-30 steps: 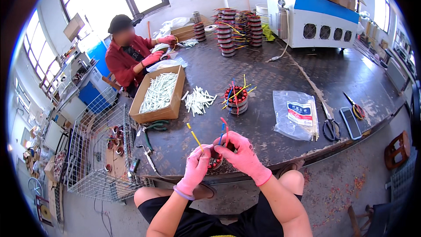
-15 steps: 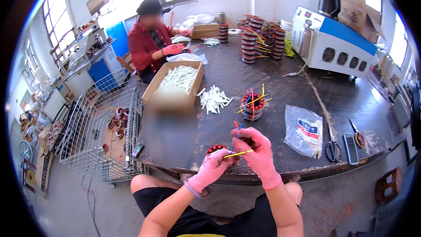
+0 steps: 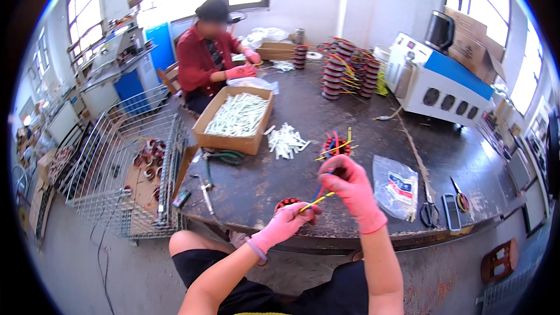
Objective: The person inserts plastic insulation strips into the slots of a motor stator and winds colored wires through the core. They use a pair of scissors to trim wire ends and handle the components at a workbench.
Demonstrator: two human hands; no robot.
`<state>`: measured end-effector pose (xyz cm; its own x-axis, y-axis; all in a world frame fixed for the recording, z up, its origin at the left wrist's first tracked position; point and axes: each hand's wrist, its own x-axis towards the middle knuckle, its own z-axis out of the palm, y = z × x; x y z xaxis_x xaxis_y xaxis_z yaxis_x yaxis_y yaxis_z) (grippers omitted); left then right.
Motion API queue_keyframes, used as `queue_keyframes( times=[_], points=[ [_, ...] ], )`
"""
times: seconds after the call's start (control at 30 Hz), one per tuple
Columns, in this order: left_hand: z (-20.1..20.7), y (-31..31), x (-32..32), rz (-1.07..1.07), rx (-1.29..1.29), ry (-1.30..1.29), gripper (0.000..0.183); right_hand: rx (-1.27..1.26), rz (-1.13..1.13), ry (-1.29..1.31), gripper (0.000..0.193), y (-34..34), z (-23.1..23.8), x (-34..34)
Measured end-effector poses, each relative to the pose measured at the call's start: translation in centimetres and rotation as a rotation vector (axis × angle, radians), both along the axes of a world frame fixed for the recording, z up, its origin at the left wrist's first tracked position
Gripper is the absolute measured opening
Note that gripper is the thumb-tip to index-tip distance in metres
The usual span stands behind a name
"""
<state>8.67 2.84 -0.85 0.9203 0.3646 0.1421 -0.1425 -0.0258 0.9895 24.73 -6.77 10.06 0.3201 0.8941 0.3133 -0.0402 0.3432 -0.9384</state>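
Near the front edge of the table, my left hand (image 3: 279,227), in a pink glove, is closed around a motor stator (image 3: 287,203) with dark red coils; its fingers cover most of it. A yellow wire (image 3: 318,201) sticks out from beside the left fingers toward the right. My right hand (image 3: 353,192), also gloved in pink, pinches the blue and red wires (image 3: 320,190) just above the stator. The wires' upper ends are hidden by the right fingers. Just beyond the right hand stands a similar coil stack (image 3: 337,144) with yellow, blue and red leads.
A cardboard box (image 3: 230,142) of white sleeves stands left, with a loose pile (image 3: 287,141) beside it. Pliers (image 3: 224,156), a plastic bag (image 3: 395,189), scissors (image 3: 430,213) and a phone (image 3: 451,211) lie around. Across the table sits a co-worker (image 3: 201,61); stacked stators (image 3: 332,76) stand behind.
My right hand has risen slightly and shifted right. The red and blue wire ends that showed above its fingers are now hidden. My left hand keeps its hold on the stator.
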Motion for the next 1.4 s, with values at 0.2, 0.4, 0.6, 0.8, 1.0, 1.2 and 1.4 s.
queue_keyframes(
  times=[0.2, 0.4, 0.6, 0.8, 1.0, 1.2, 1.4],
  points=[
    [-0.9, -0.2, -0.1, 0.068, -0.103, -0.055, 0.023, -0.038, -0.201, -0.040, 0.016, 0.8, 0.5, -0.6],
    [-1.9, -0.9, 0.9, 0.148, 0.016, -0.146, 0.022, 0.040, -0.447, -0.182, 0.017, 1.6, -0.3, -2.3],
    [-1.3, 0.4, 0.2, 0.011, -0.147, -0.074, 0.022, -0.155, -0.160, -0.074, 0.021, 1.2, 1.6, -1.2],
    [-1.0, 0.8, 0.0, 0.009, -0.183, -0.086, 0.027, -0.177, -0.164, -0.145, 0.022, 1.3, 1.9, -0.1],
    [-1.3, 0.2, 0.4, 0.033, -0.151, -0.127, 0.027, -0.138, -0.301, -0.190, 0.018, 1.0, 1.8, -0.8],
    [-0.7, -0.2, 0.3, 0.093, -0.114, -0.103, 0.027, -0.096, -0.318, -0.127, 0.014, 0.5, 1.3, -0.7],
    [-0.7, -0.5, 0.1, 0.133, -0.096, -0.103, 0.027, -0.039, -0.361, -0.281, 0.017, 0.6, 0.3, -0.8]
  ],
)
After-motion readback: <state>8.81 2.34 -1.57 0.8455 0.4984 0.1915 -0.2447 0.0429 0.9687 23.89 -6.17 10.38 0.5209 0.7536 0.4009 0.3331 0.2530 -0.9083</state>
